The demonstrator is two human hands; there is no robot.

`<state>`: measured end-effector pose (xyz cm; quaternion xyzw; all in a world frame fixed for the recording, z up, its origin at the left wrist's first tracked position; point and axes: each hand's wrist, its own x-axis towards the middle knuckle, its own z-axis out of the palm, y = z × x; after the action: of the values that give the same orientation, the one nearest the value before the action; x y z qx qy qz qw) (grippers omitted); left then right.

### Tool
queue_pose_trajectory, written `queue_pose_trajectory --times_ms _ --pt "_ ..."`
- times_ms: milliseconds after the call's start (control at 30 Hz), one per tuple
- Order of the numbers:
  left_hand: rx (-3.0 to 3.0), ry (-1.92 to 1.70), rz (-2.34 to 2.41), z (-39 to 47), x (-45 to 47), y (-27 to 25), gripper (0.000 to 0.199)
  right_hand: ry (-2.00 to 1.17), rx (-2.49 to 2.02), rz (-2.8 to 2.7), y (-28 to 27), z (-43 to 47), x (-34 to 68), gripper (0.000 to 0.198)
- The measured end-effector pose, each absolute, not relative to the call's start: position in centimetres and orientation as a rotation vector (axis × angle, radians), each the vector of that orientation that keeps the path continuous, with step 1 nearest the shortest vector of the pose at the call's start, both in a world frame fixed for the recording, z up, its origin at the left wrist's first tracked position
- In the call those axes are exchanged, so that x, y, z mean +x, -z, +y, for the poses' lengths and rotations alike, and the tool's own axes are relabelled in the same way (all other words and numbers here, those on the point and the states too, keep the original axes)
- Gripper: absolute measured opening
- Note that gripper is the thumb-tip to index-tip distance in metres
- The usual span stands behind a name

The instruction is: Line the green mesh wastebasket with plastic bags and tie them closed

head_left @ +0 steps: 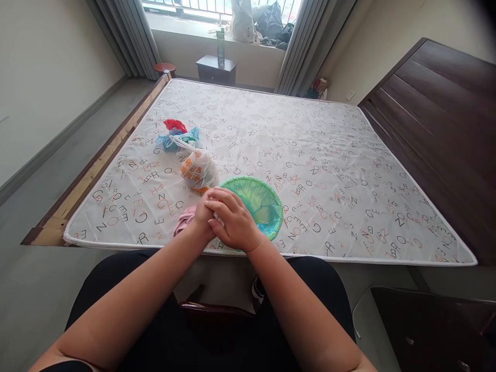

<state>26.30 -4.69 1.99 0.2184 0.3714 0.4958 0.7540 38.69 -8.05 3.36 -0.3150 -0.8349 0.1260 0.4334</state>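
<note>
Head view: orange characters are printed on a white plastic bag (199, 170), set just beyond the left hand (202, 216) and slightly to its left; they are creased and too small to be read with certainty. Scattered capital letters, among them N, C, E, R, O, B and G, are printed in black and orange-red on the white mattress (329, 170), which is spread beneath and beyond the hands. The left hand and the right hand (235, 219) are clasped together, fingers folded over, around a pale item (219, 219); only a whitish sliver of it is shown between them, so what it is cannot be told. A green basin (271, 201) is placed just beyond the right hand and to its right, its near left part hidden by that hand, and bluish plastic (267, 229) can be seen inside. A pink cloth (183, 222) is bunched just left of the left hand, partly covered by the wrist. Farther off, beyond the white bag and to the left of both hands, a crumpled blue bag (167, 142) and a red bag (175, 125) are laid together. Well beyond the hands, a bottle (220, 47) is stood on a dark nightstand (208, 63).
</note>
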Motion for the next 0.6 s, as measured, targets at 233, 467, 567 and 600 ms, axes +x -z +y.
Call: queue_pose_trajectory --times_ms 233,467,567,600 --pt "0.499 -1.066 0.751 -3.9 25.7 -4.9 0.035 -0.480 -0.891 -2.066 -4.2 -6.0 42.2 0.040" --pt "1.129 -1.010 1.406 -1.9 23.0 -3.0 0.048 -0.569 -1.478 -2.008 -0.7 -4.2 47.1 0.024" --pt "1.375 -0.773 1.532 -1.2 21.3 -1.4 0.052 -0.509 -1.729 -2.184 1.2 -4.2 46.7 0.019" --pt "1.431 -0.659 1.564 -1.1 21.0 -0.8 0.055 -0.482 -1.788 -2.236 1.6 -4.2 46.3 0.017"
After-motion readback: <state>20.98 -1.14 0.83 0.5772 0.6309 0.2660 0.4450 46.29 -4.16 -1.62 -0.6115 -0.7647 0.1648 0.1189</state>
